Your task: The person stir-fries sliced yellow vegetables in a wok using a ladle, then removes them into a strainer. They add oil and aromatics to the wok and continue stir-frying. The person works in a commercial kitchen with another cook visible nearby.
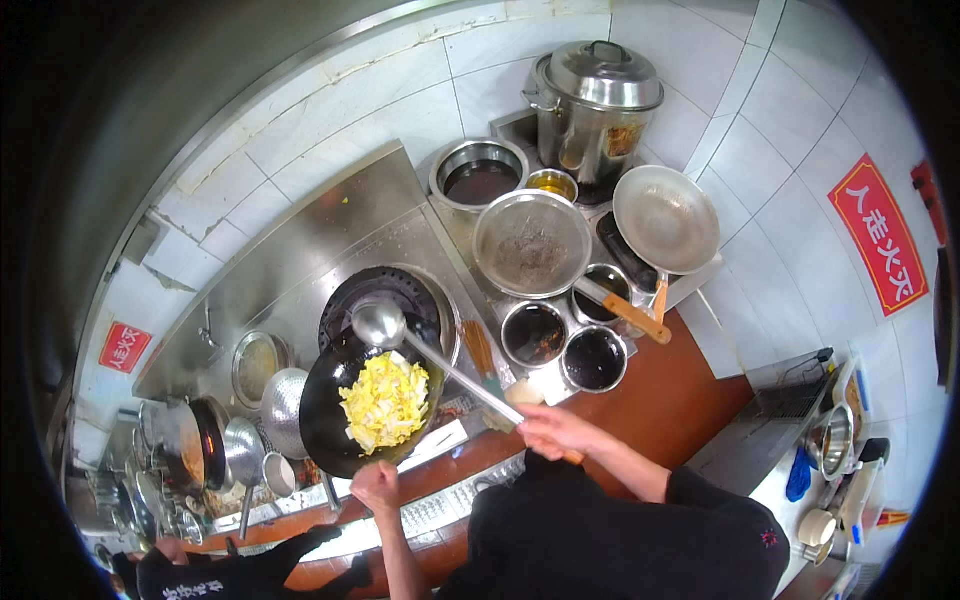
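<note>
My left hand point(376, 489) is closed in a fist at the near rim of a black wok point(319, 420), gripping it; the part inside the fist is hidden. The wok is tilted over a stove burner ring point(349, 289). Chopped yellow-and-white leafy vegetable, like cabbage point(390, 401), lies heaped in it. In my right hand point(551, 431) is a long-handled steel ladle point(379, 324), held near the wooden end of its handle. The ladle's bowl hangs over the wok's far side, apart from the vegetable.
Right of the stove stand a fine strainer point(532, 244), several pots of dark liquid point(595, 360), a pale pan point(667, 217) and a lidded stockpot point(592, 127). Perforated skimmers point(283, 409) lie left of the wok. Another person point(180, 574) is at lower left. A counter point(772, 487) holds bowls at right.
</note>
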Available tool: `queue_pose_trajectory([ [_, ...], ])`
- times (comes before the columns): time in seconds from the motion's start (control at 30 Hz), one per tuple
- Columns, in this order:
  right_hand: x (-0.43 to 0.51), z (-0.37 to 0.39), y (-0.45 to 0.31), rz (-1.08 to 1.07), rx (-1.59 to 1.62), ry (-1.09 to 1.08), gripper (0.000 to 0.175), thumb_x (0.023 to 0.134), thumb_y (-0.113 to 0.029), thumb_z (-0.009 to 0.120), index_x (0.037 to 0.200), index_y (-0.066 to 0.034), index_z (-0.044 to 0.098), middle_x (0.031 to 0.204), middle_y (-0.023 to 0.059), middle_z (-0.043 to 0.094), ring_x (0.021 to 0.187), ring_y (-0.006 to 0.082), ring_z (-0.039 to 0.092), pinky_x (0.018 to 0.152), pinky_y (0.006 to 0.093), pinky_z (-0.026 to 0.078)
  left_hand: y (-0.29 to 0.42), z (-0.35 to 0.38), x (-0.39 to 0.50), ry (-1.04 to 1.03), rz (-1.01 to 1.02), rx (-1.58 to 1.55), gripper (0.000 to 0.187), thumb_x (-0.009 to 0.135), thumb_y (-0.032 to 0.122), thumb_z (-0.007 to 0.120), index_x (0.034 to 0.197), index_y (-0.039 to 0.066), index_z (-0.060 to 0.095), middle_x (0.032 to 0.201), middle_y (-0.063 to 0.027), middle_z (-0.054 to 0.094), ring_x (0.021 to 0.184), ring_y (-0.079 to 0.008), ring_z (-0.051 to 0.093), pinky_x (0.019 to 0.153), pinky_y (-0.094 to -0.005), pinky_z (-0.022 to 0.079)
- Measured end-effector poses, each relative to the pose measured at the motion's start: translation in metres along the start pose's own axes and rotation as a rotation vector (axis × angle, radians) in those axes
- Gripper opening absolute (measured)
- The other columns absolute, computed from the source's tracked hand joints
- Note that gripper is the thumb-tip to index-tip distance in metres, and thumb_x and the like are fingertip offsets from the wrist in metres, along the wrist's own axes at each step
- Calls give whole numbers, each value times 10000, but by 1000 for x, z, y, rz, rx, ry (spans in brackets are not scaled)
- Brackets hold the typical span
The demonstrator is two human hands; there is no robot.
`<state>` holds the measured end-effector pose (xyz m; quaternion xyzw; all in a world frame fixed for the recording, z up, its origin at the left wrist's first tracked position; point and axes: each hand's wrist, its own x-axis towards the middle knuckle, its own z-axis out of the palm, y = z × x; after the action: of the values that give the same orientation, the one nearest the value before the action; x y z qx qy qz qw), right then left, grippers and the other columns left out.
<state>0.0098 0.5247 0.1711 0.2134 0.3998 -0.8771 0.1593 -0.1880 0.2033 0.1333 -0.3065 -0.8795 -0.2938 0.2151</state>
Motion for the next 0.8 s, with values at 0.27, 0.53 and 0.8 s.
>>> queue_pose_trajectory([
  [0.27, -3, -136, -152, -482, 114, 479, 149, 1011, -205, 543, 1100, -106, 477, 684, -7, 492, 465, 61, 417, 376, 202, 313, -25, 91, 32, -377, -241, 49, 198, 911, 180, 622, 795, 24, 653, 775, -167, 611, 840, -364, 580, 809, -485, 424],
  [0.53, 35, -230, -195, -395, -496, 860, 322, 1009, -185, 525, 1257, 18, 497, 625, 24, 501, 437, 125, 454, 419, 295, 391, -37, 127, -9, -271, -264, -188, 345, 889, 141, 647, 1191, -7, 575, 1235, -208, 548, 1172, -404, 507, 1013, -474, 405],
  [0.8, 40, -255, -183, -465, 14, 620, 108, 1007, -150, 514, 939, -90, 455, 657, 19, 484, 452, 81, 407, 386, 240, 332, -58, 78, -214, -365, -514, -163, 271, 865, 85, 599, 1131, 35, 605, 1041, -215, 606, 1003, -419, 566, 891, -496, 458],
])
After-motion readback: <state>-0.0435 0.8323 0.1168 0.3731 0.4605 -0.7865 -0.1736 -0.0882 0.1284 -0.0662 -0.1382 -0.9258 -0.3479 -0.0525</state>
